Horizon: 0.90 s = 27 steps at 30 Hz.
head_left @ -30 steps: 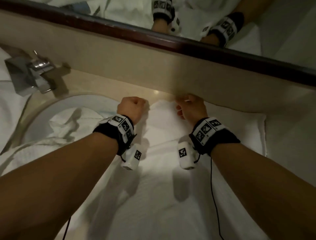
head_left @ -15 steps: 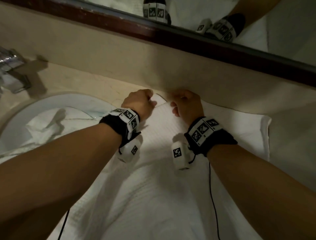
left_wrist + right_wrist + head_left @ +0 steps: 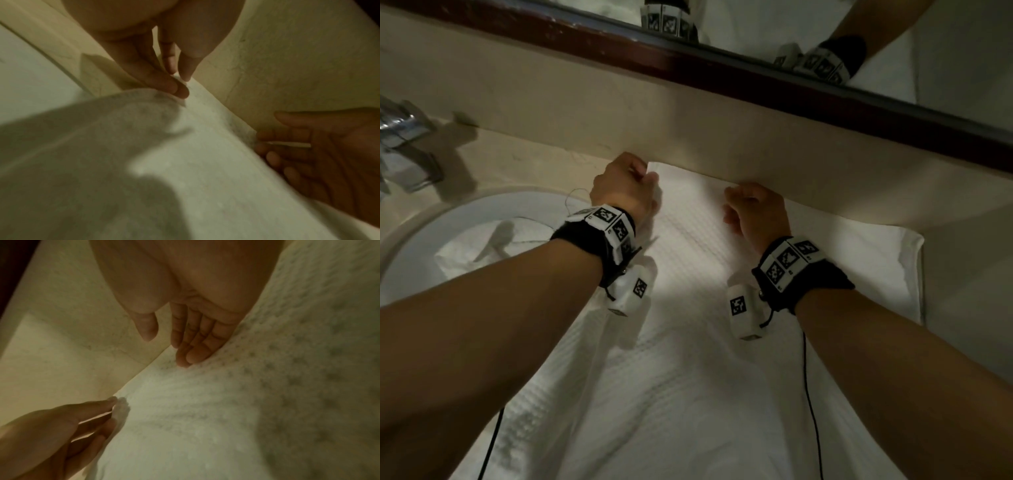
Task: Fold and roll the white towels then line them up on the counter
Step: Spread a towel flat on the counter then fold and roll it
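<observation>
Left hand (image 3: 625, 192) pinches the far-left corner of the white towel (image 3: 688, 342) between thumb and fingertips (image 3: 180, 91), corner set down at the base of the backsplash (image 3: 654, 113). Right hand (image 3: 755, 212) has let go: fingers nearly straight, relaxed, tips resting on the far edge of the towel at 1 o'clock from the left hand, gripping nothing. Against the earlier frames, both hands were fisted close together on the far edge; now they sit further apart along it, the left out at the corner, the right opened flat. Judged meaning: the fold edge is placed and squared against the wall, so this fold looks nearly set, smoothing next, rolling not yet started. Towel lies on the worktop (image 3: 524, 164), running from the backsplash toward 6 o'clock, over a wider white layer showing at 3 o'clock. Another crumpled white cloth (image 3: 469, 246) sits in the sink (image 3: 421, 226) at 9 o'clock, tap (image 3: 404, 137) at 10 o'clock, mirror frame (image 3: 722, 78) at 12.
</observation>
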Tool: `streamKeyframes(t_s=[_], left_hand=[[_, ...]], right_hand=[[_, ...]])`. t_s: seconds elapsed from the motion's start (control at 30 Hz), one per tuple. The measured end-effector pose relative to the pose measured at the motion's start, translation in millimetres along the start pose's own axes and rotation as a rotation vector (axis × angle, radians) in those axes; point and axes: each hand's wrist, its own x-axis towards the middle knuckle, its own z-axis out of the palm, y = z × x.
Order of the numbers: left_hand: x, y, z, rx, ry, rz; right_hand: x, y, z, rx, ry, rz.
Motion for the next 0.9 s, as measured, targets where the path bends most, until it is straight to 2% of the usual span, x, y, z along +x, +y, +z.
streamKeyframes(t_s=[0.07, 0.13, 0.4, 0.67, 0.9], left_hand=[[0.4, -3.7, -0.3, -0.126, 0.035, -0.043], [-2.9, -6.5, -1.4, -0.15, 0.05, -0.062], [-0.6, -14.9, -3.2, 0.02, 0.003, 0.056], [-17.2, -26.7, -0.2, 0.088, -0.02, 0.224], [-40.6, -37.0, -17.8, 0.053, -0.049, 0.134]], right_hand=[[-0.1, 2.0, -1.4, 0.023, 0.015, -0.009], [-0.5, 3.8, -3.3, 0.067, 0.031, -0.001], [-0.1, 8.7, -3.4, 0.161, 0.088, 0.043], [-18.2, 5.2, -12.0, 0.202, 0.017, 0.052], [-64.1, 5.3, -39.5, 0.197, 0.066, 0.067]])
